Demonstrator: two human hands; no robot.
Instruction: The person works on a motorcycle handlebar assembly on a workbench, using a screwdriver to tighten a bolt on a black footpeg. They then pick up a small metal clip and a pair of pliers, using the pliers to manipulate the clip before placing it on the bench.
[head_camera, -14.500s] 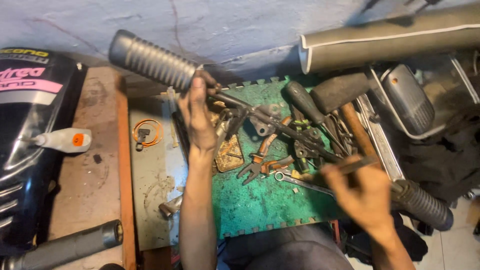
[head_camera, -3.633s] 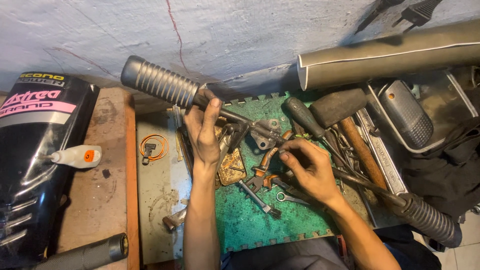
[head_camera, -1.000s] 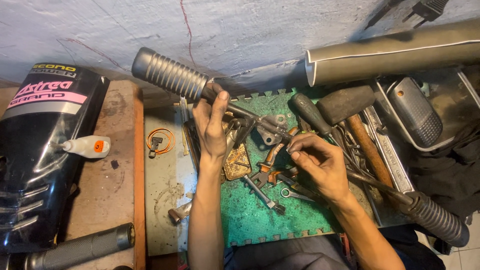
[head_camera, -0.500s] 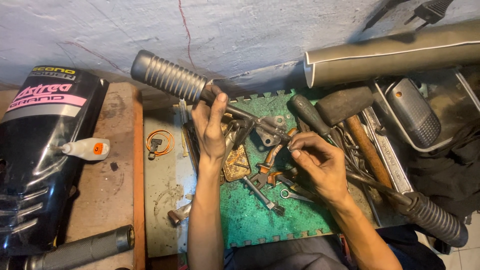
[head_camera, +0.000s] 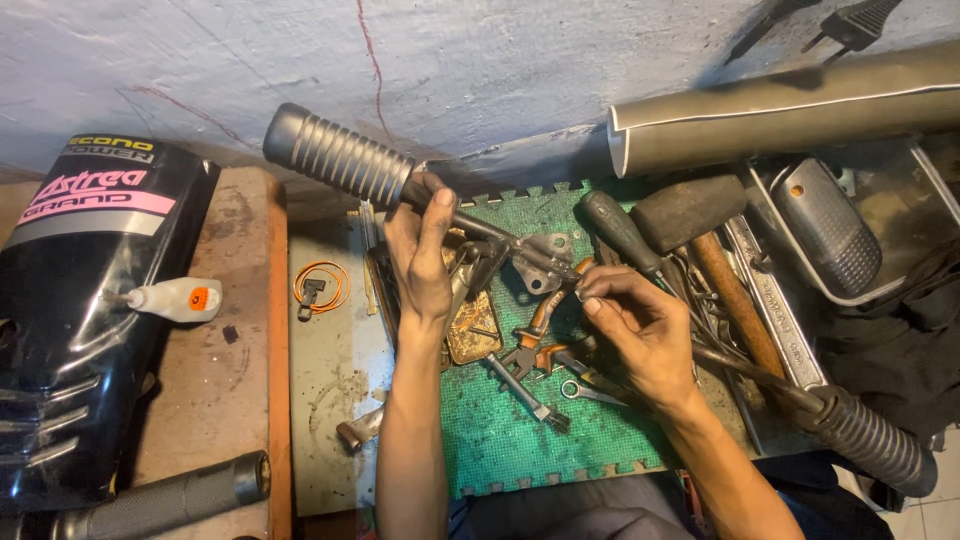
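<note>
The left hand (head_camera: 420, 255) is clenched around the metal rod of a footrest (head_camera: 400, 185), just below its grey ribbed rubber grip, and holds it slanted above the green mat (head_camera: 560, 440), grip end up toward the wall and the bracket end down toward the middle of the mat. The right hand (head_camera: 640, 325) has its fingertips pinched together at the bracket end of that rod; whatever small piece sits between them is too small to make out. Under the hands, on the mat, lie orange-handled pliers (head_camera: 535, 335), a small wrench (head_camera: 590, 390), a thin wire brush (head_camera: 525, 392) and a rusty flat tin (head_camera: 475, 325), all close together. Just right of the right hand, a screwdriver (head_camera: 620, 230) with a dark handle lies beside a hammer (head_camera: 700, 235) with a wooden shaft. A second footrest (head_camera: 865, 440) with the same ribbed grip lies at the right edge, its rod running back under the right wrist. A rolled grey sheet (head_camera: 790, 115) rests along the wall above a metal tray (head_camera: 905, 200). On the left, a black motorcycle panel (head_camera: 80, 330) lies on the wooden counter (head_camera: 225, 400), with a small white glue bottle (head_camera: 175, 298) on top of it and a coil of orange wire (head_camera: 322, 287) nearby.
</note>
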